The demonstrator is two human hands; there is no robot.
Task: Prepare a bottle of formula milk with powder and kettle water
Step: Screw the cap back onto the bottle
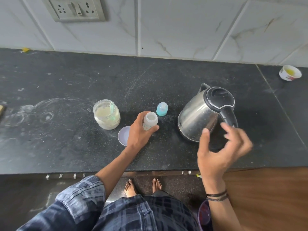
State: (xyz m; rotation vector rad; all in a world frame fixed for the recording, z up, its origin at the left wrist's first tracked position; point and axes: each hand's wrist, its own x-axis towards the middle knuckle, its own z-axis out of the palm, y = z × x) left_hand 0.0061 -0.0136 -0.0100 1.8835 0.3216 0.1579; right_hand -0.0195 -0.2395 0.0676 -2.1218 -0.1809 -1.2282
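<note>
An open baby bottle (pixel 150 120) stands on the black counter (pixel 66 144), and my left hand (pixel 139 132) is wrapped around its lower part. Its teal teat cap (pixel 162 109) stands just behind it. Left of the bottle is a glass jar of formula powder (pixel 106 114), open, with a pale green scoop inside. The jar's lavender lid (pixel 123 135) lies in front of it. A steel kettle (pixel 198 117) with a black lid and handle stands to the right. My right hand (pixel 221 152) hovers open and blurred just in front of the kettle handle, holding nothing.
A small white bowl (pixel 290 72) with yellow residue sits far right at the back. The tiled wall carries a socket panel (pixel 75 9) at top left. The counter's front edge runs across the lower frame, with my bare feet on the floor below.
</note>
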